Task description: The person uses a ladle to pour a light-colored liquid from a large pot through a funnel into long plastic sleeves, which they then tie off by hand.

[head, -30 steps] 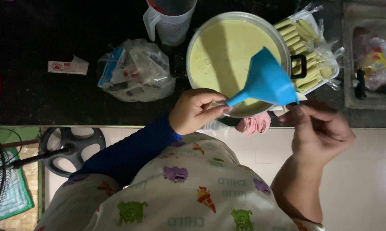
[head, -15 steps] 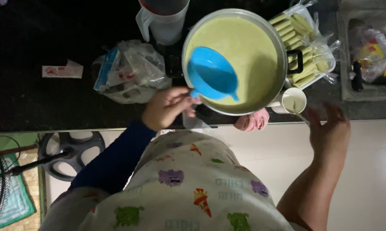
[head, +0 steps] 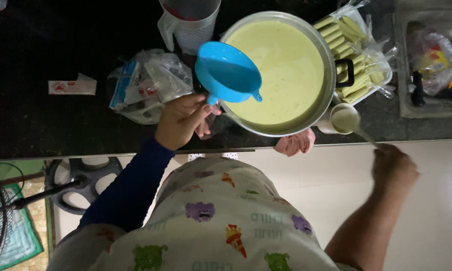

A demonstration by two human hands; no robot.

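Note:
My left hand [head: 183, 120], in a dark blue sleeve, grips the spout of a blue funnel [head: 228, 73], holding it mouth-up over the left rim of a large metal pot [head: 330, 85]. The pot is full of pale green liquid [head: 291, 65]. My right hand [head: 394, 168] is closed around the thin handle of a small ladle [head: 343, 119]. Its cup holds pale liquid just outside the pot's lower right edge. A tray of filled pale green plastic tubes [head: 356, 55] stands right of the pot.
On the black counter [head: 60, 120] are a clear jug [head: 188, 22], a crumpled plastic bag [head: 145, 85] and a small sachet [head: 71, 86]. A pink cloth [head: 296, 143] hangs at the counter's edge. A sink [head: 431, 55] holds a bag. A fan base [head: 80, 180] stands on the floor.
My left hand has carried the funnel from the pot's right side to its left rim and turned it mouth-up. My right hand left the funnel and dropped lower right, holding the ladle handle.

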